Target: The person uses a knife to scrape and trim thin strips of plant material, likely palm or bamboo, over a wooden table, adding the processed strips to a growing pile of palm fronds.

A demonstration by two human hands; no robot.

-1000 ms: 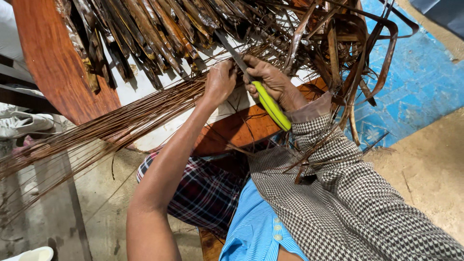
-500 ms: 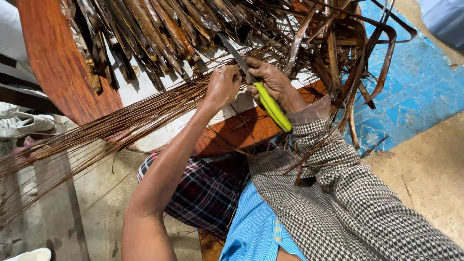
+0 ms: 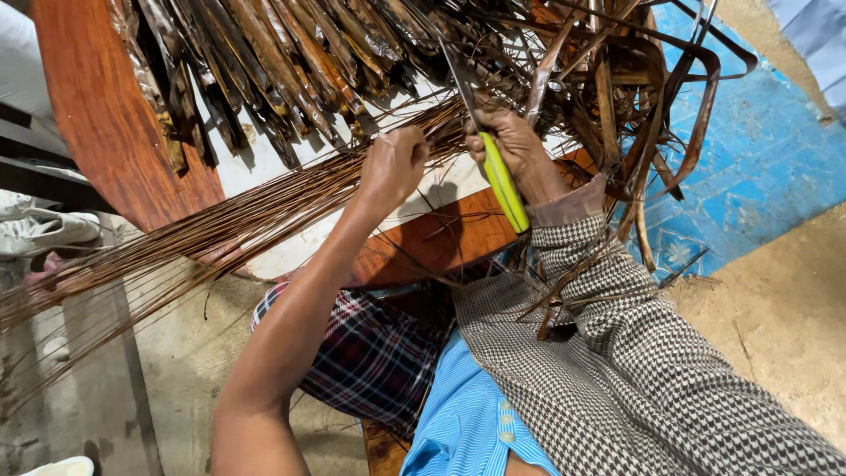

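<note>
My left hand is closed around a bundle of long thin brown palm-leaf ribs that fans out toward the lower left. My right hand grips a knife with a yellow-green handle; its dark blade points up into a heap of dry brown leaf strips. The two hands are close together over a white-topped wooden table. The blade's tip is lost among the strips.
The table's reddish-brown rim curves down the left side. Curled leaf strips hang over the right edge above a blue patterned mat. A bare concrete floor lies at the right, a grey shoe at the left.
Both hands stay at the same spot on the bundle; the knife hand has shifted only slightly. The view has tilted a little.
</note>
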